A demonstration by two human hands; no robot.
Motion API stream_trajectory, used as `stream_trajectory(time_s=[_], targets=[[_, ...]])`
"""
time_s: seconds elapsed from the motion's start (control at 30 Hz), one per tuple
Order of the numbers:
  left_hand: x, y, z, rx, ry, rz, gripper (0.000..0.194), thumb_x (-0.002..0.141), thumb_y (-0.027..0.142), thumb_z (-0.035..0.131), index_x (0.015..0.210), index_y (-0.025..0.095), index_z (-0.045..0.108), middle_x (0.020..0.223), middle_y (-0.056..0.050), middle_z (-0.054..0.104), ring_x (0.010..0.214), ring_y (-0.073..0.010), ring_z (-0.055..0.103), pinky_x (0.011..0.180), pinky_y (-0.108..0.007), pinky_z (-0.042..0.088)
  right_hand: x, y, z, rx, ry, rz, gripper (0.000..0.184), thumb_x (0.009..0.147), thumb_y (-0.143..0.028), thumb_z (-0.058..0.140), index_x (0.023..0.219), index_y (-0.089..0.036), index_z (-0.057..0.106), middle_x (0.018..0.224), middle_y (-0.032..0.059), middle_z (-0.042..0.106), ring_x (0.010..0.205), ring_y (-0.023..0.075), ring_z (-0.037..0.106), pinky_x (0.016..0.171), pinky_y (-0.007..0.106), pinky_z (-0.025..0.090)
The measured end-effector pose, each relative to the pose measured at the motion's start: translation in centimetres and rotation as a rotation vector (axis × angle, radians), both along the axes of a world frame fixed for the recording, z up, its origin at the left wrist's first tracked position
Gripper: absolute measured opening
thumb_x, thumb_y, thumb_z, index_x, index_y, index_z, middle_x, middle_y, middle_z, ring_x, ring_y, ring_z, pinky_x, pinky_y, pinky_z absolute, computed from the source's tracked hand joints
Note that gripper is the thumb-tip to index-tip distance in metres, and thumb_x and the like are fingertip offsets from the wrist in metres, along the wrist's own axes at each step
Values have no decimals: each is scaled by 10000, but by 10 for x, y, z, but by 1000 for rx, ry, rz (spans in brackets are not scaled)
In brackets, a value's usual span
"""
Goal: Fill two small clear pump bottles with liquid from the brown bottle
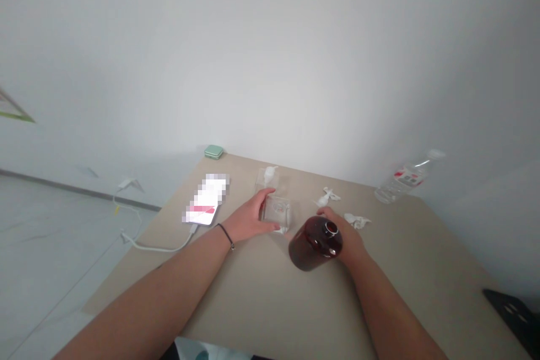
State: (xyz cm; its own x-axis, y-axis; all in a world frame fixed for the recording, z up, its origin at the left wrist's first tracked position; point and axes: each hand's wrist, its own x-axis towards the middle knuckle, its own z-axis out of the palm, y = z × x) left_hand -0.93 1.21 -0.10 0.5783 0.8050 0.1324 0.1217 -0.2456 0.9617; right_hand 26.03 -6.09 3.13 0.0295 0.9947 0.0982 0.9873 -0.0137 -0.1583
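Observation:
My left hand grips the near left corner of a clear square container on the beige table. Just behind it stands a second clear piece with a white tuft on its rim. My right hand holds a dark amber bottle on its side, its open neck pointing up and toward the hand. The bottle hangs close to the clear container, and I cannot tell whether they touch. Crumpled white tissue bits lie beyond my right fingers.
A phone with a blurred screen lies left on the table, with a white charging cable trailing off the edge. A green case sits at the far corner, a plastic water bottle lies far right, and a black object lies at the right edge.

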Motion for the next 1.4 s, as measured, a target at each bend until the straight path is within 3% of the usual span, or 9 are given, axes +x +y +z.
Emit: stream_trajectory(time_s=[0.1, 0.2, 0.4, 0.6, 1.1, 1.4], targets=[[0, 1, -1, 24, 9, 10, 925, 694, 305, 839, 1470, 186, 350, 1358, -143, 570, 1203, -304, 594, 1084, -452, 440, -4, 1, 11, -235, 32, -210, 462, 819, -280, 629, 1257, -218, 499, 995, 97, 764, 894, 278, 742, 703, 329, 469], [0, 2, -3, 34, 3, 7, 925, 699, 314, 837, 1474, 188, 347, 1363, -144, 566, 1209, -308, 591, 1084, -455, 439, -7, 0, 18, -253, -9, -282, 603, 798, -285, 656, 1350, -185, 434, 1045, 141, 753, 948, 303, 738, 746, 348, 462], [-1, 1, -4, 40, 16, 16, 913, 708, 316, 831, 1477, 196, 353, 1335, -137, 587, 1184, -305, 611, 1071, -459, 455, -10, 2, 24, -286, -25, -347, 505, 939, -326, 470, 1415, -182, 379, 1156, 185, 736, 1065, 326, 717, 823, 397, 476], [-1, 1, -4, 47, 28, 23, 915, 703, 324, 838, 1475, 190, 366, 1358, -148, 583, 1202, -317, 610, 1075, -463, 458, -9, 7, 31, -373, -4, -386, 584, 961, -405, 448, 1448, -98, 351, 1165, 262, 721, 1125, 390, 689, 902, 492, 475], [0, 3, -8, 60, -3, 20, 921, 703, 323, 845, 1483, 197, 371, 1377, -151, 584, 1240, -324, 595, 1107, -484, 437, -9, 5, 27, -365, -26, -353, 509, 950, -359, 471, 1407, -151, 390, 1206, 226, 722, 1106, 379, 701, 882, 465, 483], [-1, 3, -8, 33, -11, 11, 929, 700, 319, 845, 1483, 189, 361, 1378, -155, 583, 1230, -324, 604, 1103, -485, 441, 6, 12, 24, -199, -6, -494, 446, 976, -409, 362, 1371, -226, 459, 1189, 179, 716, 1093, 348, 704, 901, 464, 504]])
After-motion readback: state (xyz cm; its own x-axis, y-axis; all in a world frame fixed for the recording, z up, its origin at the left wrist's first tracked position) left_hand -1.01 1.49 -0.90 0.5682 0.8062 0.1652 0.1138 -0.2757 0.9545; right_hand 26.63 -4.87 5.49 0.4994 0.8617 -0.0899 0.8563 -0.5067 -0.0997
